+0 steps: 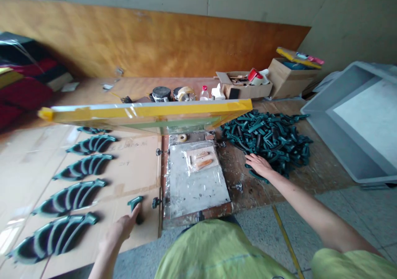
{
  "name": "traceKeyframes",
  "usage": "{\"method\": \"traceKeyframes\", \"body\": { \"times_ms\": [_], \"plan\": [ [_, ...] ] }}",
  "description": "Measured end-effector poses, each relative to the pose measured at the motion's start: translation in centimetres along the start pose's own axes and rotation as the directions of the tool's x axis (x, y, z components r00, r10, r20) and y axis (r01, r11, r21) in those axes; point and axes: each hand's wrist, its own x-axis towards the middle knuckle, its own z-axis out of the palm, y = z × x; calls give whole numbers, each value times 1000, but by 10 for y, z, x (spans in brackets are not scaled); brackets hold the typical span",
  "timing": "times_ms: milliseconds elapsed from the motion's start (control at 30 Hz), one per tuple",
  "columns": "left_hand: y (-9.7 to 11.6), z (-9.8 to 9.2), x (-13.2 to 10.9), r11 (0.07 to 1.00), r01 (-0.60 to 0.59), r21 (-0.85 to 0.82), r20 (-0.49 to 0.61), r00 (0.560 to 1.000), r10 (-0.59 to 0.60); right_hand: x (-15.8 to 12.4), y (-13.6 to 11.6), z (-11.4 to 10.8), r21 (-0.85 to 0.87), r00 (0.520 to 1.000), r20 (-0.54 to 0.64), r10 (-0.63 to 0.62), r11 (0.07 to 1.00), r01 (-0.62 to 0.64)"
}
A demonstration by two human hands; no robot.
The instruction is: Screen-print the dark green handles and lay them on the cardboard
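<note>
On the left, over the cardboard, my left hand [124, 226] is closed on a dark green plastic part [135, 201] shaped like a small handle. Its lower end is partly covered by my fingers. Off to the right, my right hand [259, 165] reaches the near left edge of a heap of dark green plastic parts [269, 136]. Its fingers are bent over a curved green part [258, 176], and their undersides are hidden. Several rows of curved green parts [72, 198] lie fanned out and nested on the cardboard left of my left hand.
A yellow-taped frame [149, 112] stands tilted up behind a plastic-covered plate [195, 192]. Black knobs [156, 203] stick out beside the plate. Jars [161, 93], a bottle [204, 93] and cardboard boxes [290, 78] stand behind. A grey bin [338, 134] is at right.
</note>
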Motion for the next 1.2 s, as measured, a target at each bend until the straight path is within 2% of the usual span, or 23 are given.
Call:
{"method": "traceKeyframes", "body": {
  "times_ms": [67, 100, 133, 167, 200, 233, 267, 300, 333, 367, 433, 500, 533, 600, 667, 733, 767, 833, 933, 1000, 1100, 1200],
  "plan": [
    [19, -11, -5, 998, 19, 55, -52, 999, -16, 5, -10, 0, 54, 992, -113, -50, 997, 57],
    [35, -16, -8, 999, -10, 52, -119, 993, 16, 10, -18, -2, 95, 983, -175, -63, 992, 81],
    [56, -18, -11, 996, -81, 38, -201, 976, 87, 16, -27, -3, 146, 970, -236, -62, 984, 98],
    [81, -19, -14, 979, -202, -2, -282, 940, 193, 23, -38, -6, 205, 954, -297, -41, 973, 106],
    [108, -18, -16, 929, -369, -14, -367, 866, 338, 30, -49, -8, 270, 937, -350, -5, 957, 107],
    [136, -14, -19, 856, -517, 14, -424, 772, 473, 37, -60, -11, 339, 921, -389, 39, 935, 104],
    [165, -10, -21, 788, -615, 42, -440, 696, 567, 43, -71, -15, 409, 907, -411, 90, 907, 95],
    [191, -3, -24, 736, -673, 66, -431, 646, 630, 47, -80, -18, 477, 897, -418, 145, 875, 81],
    [215, 4, -26, 709, -700, 80, -412, 625, 664, 50, -87, -22, 540, 891, -410, 196, 839, 64],
    [236, 11, -28, 700, -708, 90, -382, 625, 681, 52, -93, -25, 598, 888, -393, 238, 800, 50],
    [269, 23, -31, 724, -685, 79, -333, 666, 667, 51, -101, -32, 691, 885, -357, 299, 722, 35],
    [290, 32, -34, 753, -656, 41, -314, 707, 633, 46, -105, -36, 745, 882, -337, 330, 666, 36],
    [298, 35, -36, 751, -660, 17, -313, 710, 631, 44, -105, -38, 759, 882, -330, 337, 650, 35],
    [308, 37, -43, 683, -728, -51, -284, 667, 689, 39, -104, -40, 773, 882, -314, 352, 634, 22],
    [310, 36, -54, 542, -823, -169, -206, 567, 797, 36, -100, -41, 790, 877, -304, 374, 613, 12],
    [305, 34, -70, 415, -864, -287, -111, 460, 881, 36, -98, -41, 805, 870, -303, 388, 593, 15],
    [301, 32, -78, 383, -864, -326, -69, 425, 902, 37, -98, -40, 804, 874, -305, 378, 594, 24],
    [290, 31, -93, 369, -856, -361, -15, 401, 916, 42, -106, -39, 779, 897, -312, 312, 624, 54],
    [273, 31, -107, 389, -825, -411, 0, 427, 904, 57, -132, -39, 673, 930, -345, 130, 725, 148],
    [261, 30, -111, 413, -794, -446, -6, 464, 886, 71, -156, -40, 556, 923, -385, -14, 794, 244],
    [241, 27, -112, 473, -734, -487, -29, 555, 831, 94, -187, -43, 368, 891, -402, -211, 854, 368],
    [216, 20, -111, 544, -650, -530, -72, 674, 735, 107, -204, -45, 206, 883, -353, -311, 894, 397]
  ]
}}
